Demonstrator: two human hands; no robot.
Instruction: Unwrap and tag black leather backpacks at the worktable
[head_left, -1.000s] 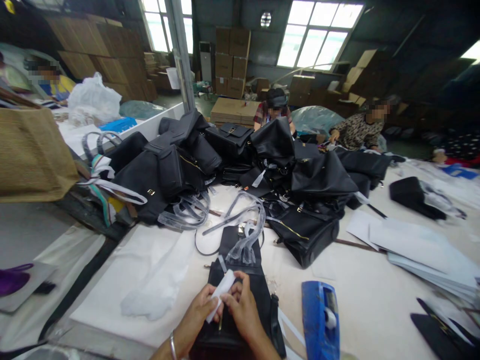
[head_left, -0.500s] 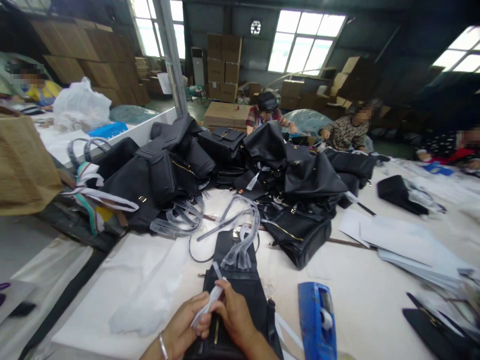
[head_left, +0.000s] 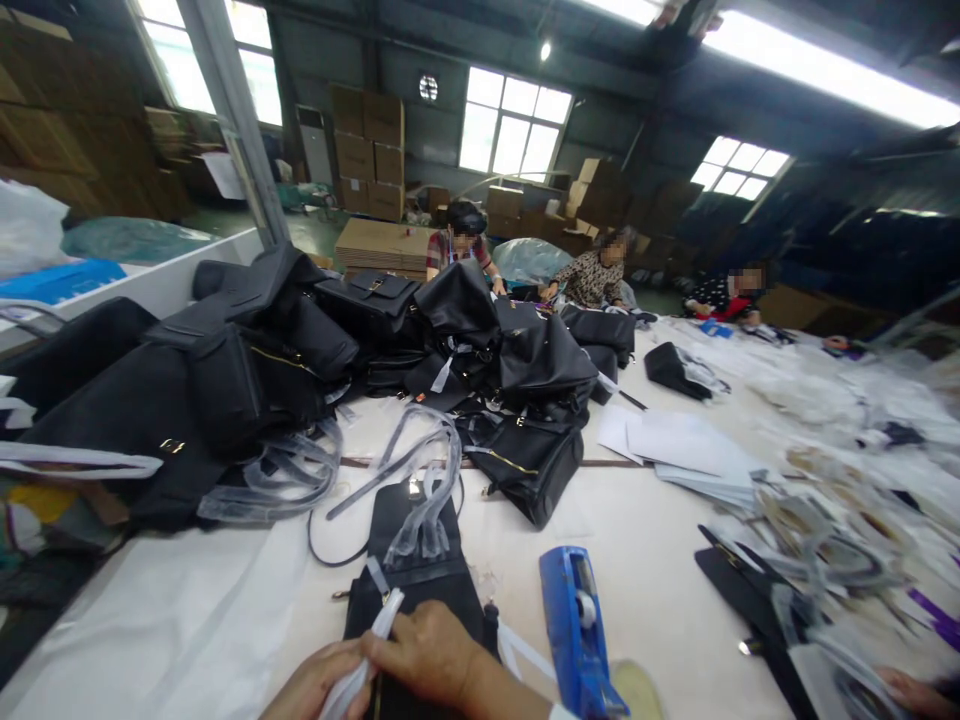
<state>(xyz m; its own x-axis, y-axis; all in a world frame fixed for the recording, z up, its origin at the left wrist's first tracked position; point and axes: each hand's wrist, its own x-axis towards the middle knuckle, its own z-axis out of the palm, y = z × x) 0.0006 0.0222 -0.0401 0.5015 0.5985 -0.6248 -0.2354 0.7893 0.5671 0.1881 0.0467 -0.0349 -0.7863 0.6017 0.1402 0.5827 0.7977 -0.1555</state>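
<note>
A black bag [head_left: 450,590] lies on the table in front of me, its flap turned away and clear plastic-wrapped straps [head_left: 420,525] resting on it. My left hand [head_left: 330,680] is closed round a soft white strip [head_left: 386,615] above the bag's front. Beside it, my right hand [head_left: 431,655] pinches the same strip between thumb and fingers. The strip's upper end lies near a small metal fitting; whether it is fastened there I cannot tell. To the right of my right hand stands a blue tape dispenser [head_left: 574,630].
A heap of black bags [head_left: 465,330] fills the table's far side. White sheets [head_left: 675,440] lie at the right, near rolls and loose plastic [head_left: 832,540]. Another person's hand [head_left: 919,690] shows at the lower right edge. Co-workers [head_left: 600,270] sit across the table.
The view has swung right, so everything sits further left. My hands have moved lower in the picture, still on the white strip. Another person's hand has come in at the lower right.
</note>
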